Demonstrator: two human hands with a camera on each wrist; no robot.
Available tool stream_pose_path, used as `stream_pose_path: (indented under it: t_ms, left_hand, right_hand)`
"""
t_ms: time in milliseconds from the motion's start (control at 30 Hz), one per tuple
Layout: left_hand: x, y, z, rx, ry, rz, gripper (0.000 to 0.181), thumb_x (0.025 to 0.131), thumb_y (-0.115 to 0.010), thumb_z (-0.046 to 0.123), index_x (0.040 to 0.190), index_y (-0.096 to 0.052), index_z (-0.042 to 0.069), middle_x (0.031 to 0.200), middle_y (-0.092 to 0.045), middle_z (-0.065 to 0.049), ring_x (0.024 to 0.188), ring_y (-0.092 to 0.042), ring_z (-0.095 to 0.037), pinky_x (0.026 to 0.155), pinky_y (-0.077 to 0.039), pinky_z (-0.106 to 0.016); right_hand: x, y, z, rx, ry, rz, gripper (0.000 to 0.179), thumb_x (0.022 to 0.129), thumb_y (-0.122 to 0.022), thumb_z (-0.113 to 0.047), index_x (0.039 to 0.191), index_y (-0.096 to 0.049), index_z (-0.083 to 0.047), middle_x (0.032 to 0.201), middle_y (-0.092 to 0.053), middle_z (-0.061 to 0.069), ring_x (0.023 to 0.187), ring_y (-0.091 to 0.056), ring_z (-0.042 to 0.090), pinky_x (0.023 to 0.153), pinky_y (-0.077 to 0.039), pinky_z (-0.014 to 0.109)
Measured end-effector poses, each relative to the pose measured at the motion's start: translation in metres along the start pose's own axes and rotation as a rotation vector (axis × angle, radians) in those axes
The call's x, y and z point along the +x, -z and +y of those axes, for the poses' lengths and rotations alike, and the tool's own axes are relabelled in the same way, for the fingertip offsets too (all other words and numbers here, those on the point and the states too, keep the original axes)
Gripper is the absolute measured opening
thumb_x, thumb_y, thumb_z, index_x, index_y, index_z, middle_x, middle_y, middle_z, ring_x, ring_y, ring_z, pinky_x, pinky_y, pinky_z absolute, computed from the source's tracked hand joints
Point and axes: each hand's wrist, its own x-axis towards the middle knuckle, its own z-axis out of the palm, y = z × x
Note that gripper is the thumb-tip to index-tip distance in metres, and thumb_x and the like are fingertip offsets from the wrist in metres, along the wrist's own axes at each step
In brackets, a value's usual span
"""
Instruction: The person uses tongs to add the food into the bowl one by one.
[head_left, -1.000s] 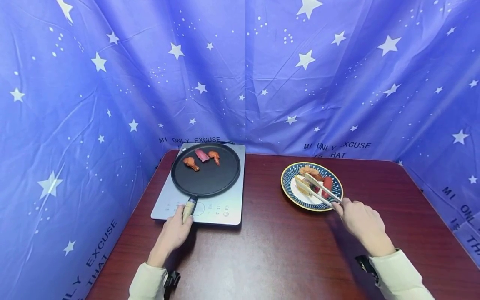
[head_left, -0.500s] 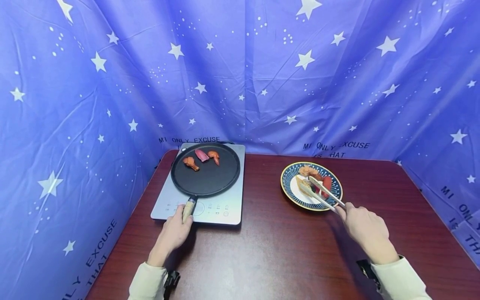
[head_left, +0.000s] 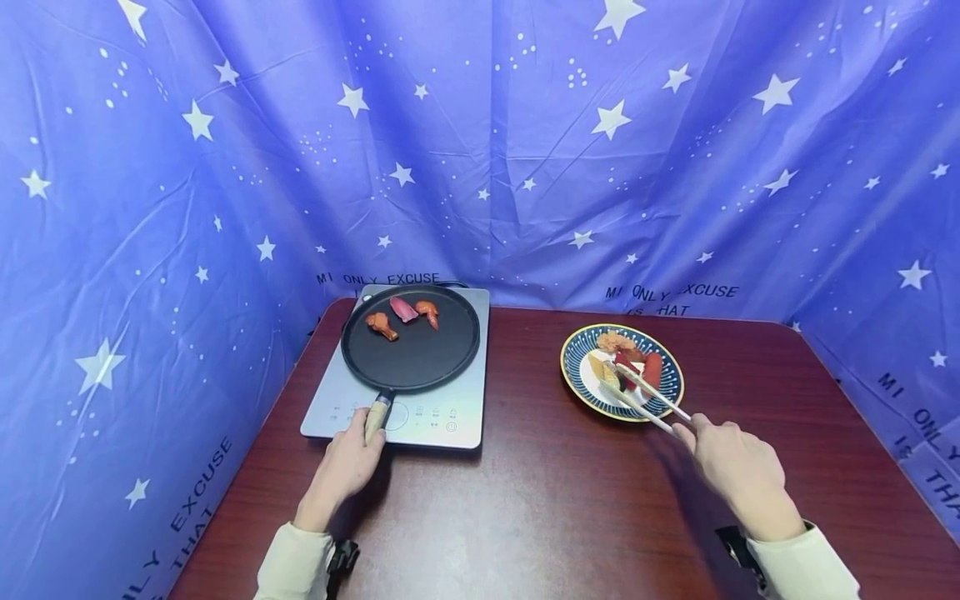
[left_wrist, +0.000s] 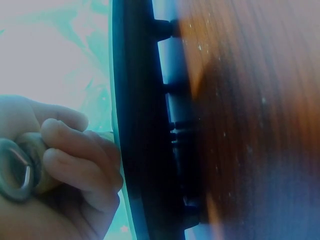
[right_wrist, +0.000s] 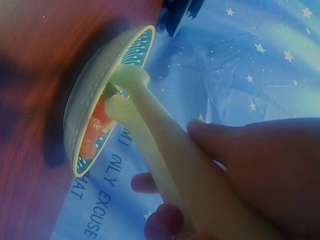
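Note:
In the head view my left hand (head_left: pixel 348 462) grips the pale handle (head_left: pixel 377 417) of a flat black frying pan (head_left: pixel 420 362). In the pan lie a drumstick (head_left: pixel 382 326), a pink slice (head_left: pixel 403 310) and a reddish-orange wing-like piece (head_left: pixel 427 313). My right hand (head_left: pixel 738 467) holds pale tongs (right_wrist: pixel 172 145), their tips down among the food on a blue-patterned plate (head_left: pixel 573 387). That plate bears a fried piece (head_left: pixel 617 341), a red sausage-like piece (head_left: pixel 653 371), a yellowish piece (head_left: pixel 597 367) and a red-and-white one. The tongs partly hide these; whether they pinch any is unclear.
Beneath the pan is a silver induction cooktop (head_left: pixel 465 417) with a touch panel along its front. Both it and the plate stand on a dark red wooden table (head_left: pixel 510 500). Blue star-printed curtains (head_left: pixel 487 167) close off the back and both sides.
My right hand has drawn slightly back toward the lower right, and the tongs' tips have shifted lower on the plate. My left hand and the pan have stayed in place.

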Motion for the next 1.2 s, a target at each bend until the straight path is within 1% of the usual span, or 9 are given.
stream_pose_path:
  t_ms: [167, 300, 400, 567, 767, 933, 1033, 1200]
  left_hand:
    - [0.000, 0.000, -0.001, 0.006, -0.005, 0.003, 0.041, 0.091, -0.049, 0.024, 0.129, -0.044, 0.007, 0.065, -0.050, -0.008, 0.056, -0.049, -0.022, 0.049, -0.038, -0.035]
    - [0.001, 0.000, -0.001, 0.006, -0.005, 0.009, 0.041, 0.091, -0.050, 0.024, 0.128, -0.044, 0.007, 0.065, -0.050, -0.007, 0.055, -0.049, -0.022, 0.049, -0.037, -0.035]
    - [0.001, 0.000, 0.000, 0.000, -0.003, 0.009, 0.041, 0.091, -0.050, 0.024, 0.128, -0.044, 0.008, 0.065, -0.050, -0.007, 0.055, -0.048, -0.022, 0.048, -0.037, -0.035]
    - [0.000, 0.000, 0.000, -0.007, -0.003, 0.003, 0.041, 0.091, -0.050, 0.023, 0.129, -0.044, 0.008, 0.065, -0.050, -0.007, 0.055, -0.048, -0.022, 0.048, -0.037, -0.035]
    - [0.000, -0.001, 0.000, -0.008, -0.002, 0.004, 0.040, 0.092, -0.050, 0.023, 0.128, -0.045, 0.008, 0.065, -0.050, -0.007, 0.056, -0.048, -0.022, 0.049, -0.037, -0.035]
    - [0.000, 0.000, 0.000, -0.007, 0.001, 0.005, 0.040, 0.091, -0.050, 0.023, 0.128, -0.045, 0.008, 0.065, -0.050, -0.007, 0.055, -0.048, -0.022, 0.048, -0.037, -0.035]
    - [0.000, 0.000, 0.001, -0.005, 0.000, 0.005, 0.040, 0.091, -0.050, 0.023, 0.128, -0.045, 0.008, 0.065, -0.049, -0.007, 0.055, -0.048, -0.022, 0.048, -0.037, -0.035]
    - [-0.001, 0.001, 0.002, -0.006, 0.005, 0.003, 0.039, 0.092, -0.050, 0.023, 0.127, -0.045, 0.008, 0.065, -0.049, -0.007, 0.055, -0.048, -0.022, 0.048, -0.037, -0.035]
  right_hand:
    - [0.000, -0.001, 0.000, -0.004, 0.020, -0.001, 0.039, 0.094, -0.055, -0.037, 0.081, -0.049, -0.001, 0.061, -0.054, 0.022, 0.051, -0.054, 0.042, 0.044, -0.039, 0.054]
    - [0.003, -0.002, 0.004, -0.012, 0.064, 0.027, 0.039, 0.091, -0.060, -0.034, 0.073, -0.048, -0.002, 0.058, -0.053, 0.018, 0.050, -0.053, 0.041, 0.042, -0.039, 0.054]
    - [0.006, -0.003, 0.009, -0.019, 0.094, 0.039, 0.040, 0.092, -0.058, -0.035, 0.070, -0.047, -0.004, 0.056, -0.052, 0.016, 0.050, -0.054, 0.040, 0.042, -0.039, 0.054]
    - [0.010, -0.005, 0.017, 0.004, 0.108, 0.020, 0.038, 0.094, -0.055, -0.036, 0.070, -0.048, -0.008, 0.059, -0.053, 0.015, 0.052, -0.055, 0.040, 0.044, -0.038, 0.054]
    - [0.013, -0.006, 0.022, 0.019, 0.099, 0.005, 0.039, 0.095, -0.053, -0.038, 0.068, -0.049, -0.011, 0.059, -0.054, 0.014, 0.053, -0.056, 0.039, 0.044, -0.038, 0.054]
    - [0.016, -0.008, 0.023, 0.035, 0.087, -0.019, 0.040, 0.094, -0.054, -0.041, 0.067, -0.051, -0.011, 0.061, -0.056, 0.015, 0.054, -0.056, 0.038, 0.045, -0.039, 0.054]
    - [0.017, -0.008, 0.024, 0.037, 0.095, -0.022, 0.040, 0.093, -0.055, -0.041, 0.066, -0.051, -0.012, 0.061, -0.056, 0.014, 0.054, -0.056, 0.037, 0.045, -0.039, 0.053]
    - [0.017, -0.003, 0.026, 0.052, 0.103, -0.028, 0.041, 0.095, -0.051, -0.042, 0.066, -0.052, -0.013, 0.062, -0.057, 0.013, 0.054, -0.057, 0.037, 0.045, -0.038, 0.053]
